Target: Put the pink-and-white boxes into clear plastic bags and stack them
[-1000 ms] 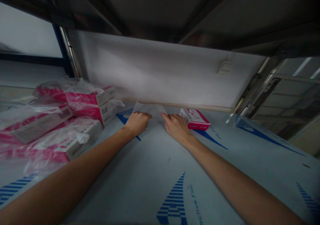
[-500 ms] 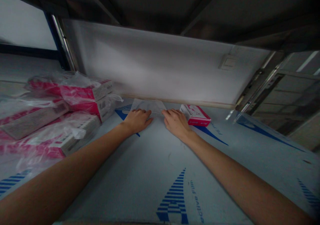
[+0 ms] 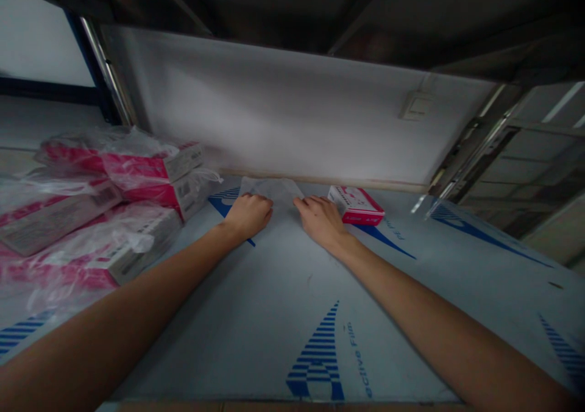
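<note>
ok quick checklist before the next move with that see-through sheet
left hand on near edge of translucent plastic sheet: ok
right hand on that same edge: ok
grip on the sheet: cannot tell
sheet lying flat on the blue-printed film: ok
red-and-white box apart from the sheet: ok
plastic-wrapped boxes apart from left hand: ok

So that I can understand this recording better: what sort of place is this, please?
Probably a packing bench in a stockroom or small workshop. It shows plastic-wrapped stacks of pink and white boxes, a work surface covered with blue-printed protective film, and a dark shelf overhead.
</note>
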Demonstrator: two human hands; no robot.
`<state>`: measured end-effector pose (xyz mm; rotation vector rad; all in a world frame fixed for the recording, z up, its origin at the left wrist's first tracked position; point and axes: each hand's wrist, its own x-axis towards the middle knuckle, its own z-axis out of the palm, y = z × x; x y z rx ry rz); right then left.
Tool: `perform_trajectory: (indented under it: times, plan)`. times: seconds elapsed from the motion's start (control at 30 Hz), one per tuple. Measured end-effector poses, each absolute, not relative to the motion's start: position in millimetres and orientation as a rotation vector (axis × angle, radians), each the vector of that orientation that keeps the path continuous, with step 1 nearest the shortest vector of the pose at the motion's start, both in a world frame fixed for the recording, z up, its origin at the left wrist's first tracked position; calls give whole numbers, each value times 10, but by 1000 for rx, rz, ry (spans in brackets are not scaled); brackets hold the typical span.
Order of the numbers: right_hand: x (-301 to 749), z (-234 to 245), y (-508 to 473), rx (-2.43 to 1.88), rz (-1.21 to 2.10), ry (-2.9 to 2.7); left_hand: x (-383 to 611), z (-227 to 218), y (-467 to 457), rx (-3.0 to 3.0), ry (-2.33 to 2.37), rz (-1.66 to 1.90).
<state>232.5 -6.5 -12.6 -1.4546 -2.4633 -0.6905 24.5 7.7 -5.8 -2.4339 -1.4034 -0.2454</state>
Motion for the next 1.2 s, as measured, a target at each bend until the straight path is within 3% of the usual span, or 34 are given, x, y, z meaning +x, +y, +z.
perform_trajectory:
  times: [1.2]
  plan:
    - [2333, -121, -114, -1489, -629, -2488, 222, -19, 76, -2327, -1532, -145]
